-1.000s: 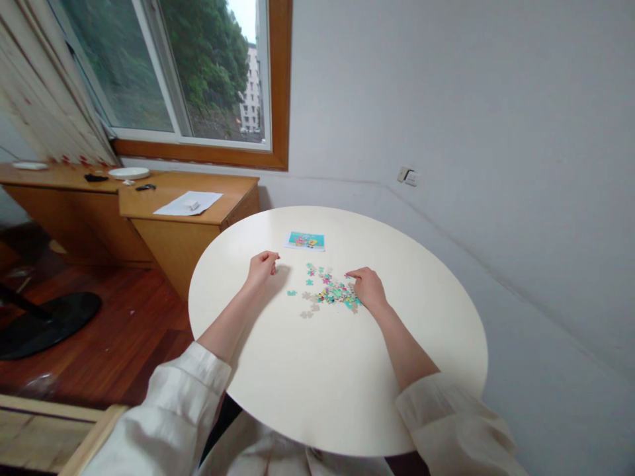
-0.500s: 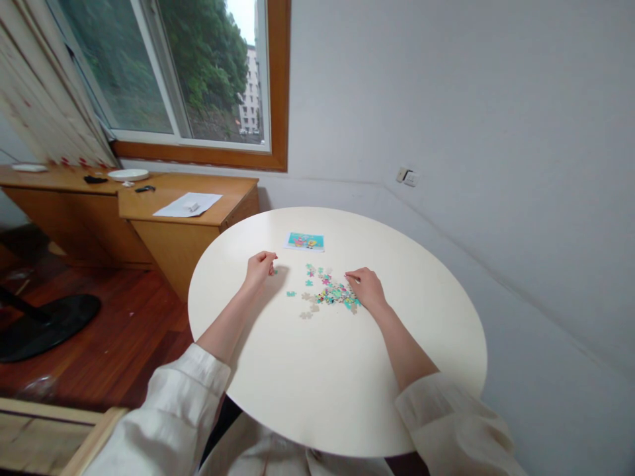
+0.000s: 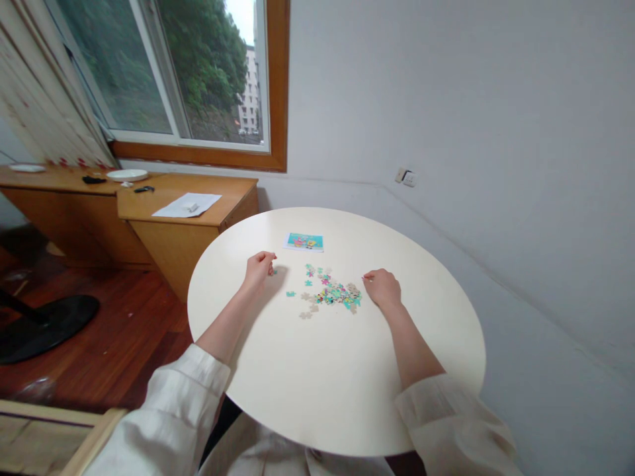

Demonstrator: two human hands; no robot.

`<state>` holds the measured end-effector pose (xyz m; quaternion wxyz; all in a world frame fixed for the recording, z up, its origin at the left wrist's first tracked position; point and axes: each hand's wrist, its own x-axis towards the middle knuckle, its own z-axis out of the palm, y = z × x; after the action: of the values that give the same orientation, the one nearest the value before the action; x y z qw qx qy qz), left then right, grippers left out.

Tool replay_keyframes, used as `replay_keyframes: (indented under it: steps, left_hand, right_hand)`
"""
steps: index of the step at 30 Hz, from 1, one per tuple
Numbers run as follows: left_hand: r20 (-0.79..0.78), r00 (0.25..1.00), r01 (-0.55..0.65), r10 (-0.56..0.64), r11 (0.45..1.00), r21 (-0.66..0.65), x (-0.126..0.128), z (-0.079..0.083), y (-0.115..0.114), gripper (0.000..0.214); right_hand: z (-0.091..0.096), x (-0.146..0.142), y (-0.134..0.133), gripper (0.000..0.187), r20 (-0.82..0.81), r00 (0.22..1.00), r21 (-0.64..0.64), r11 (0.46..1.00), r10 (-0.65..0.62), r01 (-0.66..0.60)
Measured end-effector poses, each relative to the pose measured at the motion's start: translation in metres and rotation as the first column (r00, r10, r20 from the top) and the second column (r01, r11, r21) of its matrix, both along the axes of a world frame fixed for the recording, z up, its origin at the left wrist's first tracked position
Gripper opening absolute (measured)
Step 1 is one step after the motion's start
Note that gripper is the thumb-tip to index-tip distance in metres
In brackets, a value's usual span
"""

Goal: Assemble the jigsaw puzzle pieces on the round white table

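Observation:
A pile of jigsaw puzzle pieces (image 3: 340, 294), mostly green with some grey backs showing, lies in the middle of the round table (image 3: 317, 377). My left hand (image 3: 258, 270) is closed with its fingertips together, left of the pile. A green puzzle piece (image 3: 274, 272) shows by its lower fingers; whether they touch it I cannot tell. My right hand (image 3: 383, 287) is just right of the pile, thumb and forefinger pinched. Anything between those fingertips is too small to make out. One loose green piece (image 3: 290, 293) lies between my left hand and the pile.
A picture card (image 3: 304, 242) with cartoon figures lies beyond the pieces. Left of the table stands a wooden cabinet (image 3: 173, 241) with a paper sheet (image 3: 186, 205) and a white plate (image 3: 127, 175) on top. A white wall rises behind and to the right.
My right hand has moved right, off the pile's edge, uncovering grey-backed pieces there. My left hand stays in nearly the same place.

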<state>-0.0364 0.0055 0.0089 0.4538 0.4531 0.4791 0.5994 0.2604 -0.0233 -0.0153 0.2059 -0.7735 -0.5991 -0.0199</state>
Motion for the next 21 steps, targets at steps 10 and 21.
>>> replay_keyframes:
  steps: [10,21]
  left_hand:
    - [0.007,1.0,0.002,-0.002,1.0,0.007,-0.002,-0.001,0.0,0.013]
    - [0.022,1.0,-0.012,0.012,1.0,-0.009,-0.001,0.002,-0.001,0.011]
  right_hand:
    - [0.008,-0.012,0.0,0.02,-0.195,0.944,0.113,0.962,0.267,-0.249]
    - [0.017,-0.02,-0.009,0.019,-0.258,0.91,-0.045,0.937,0.324,-0.347]
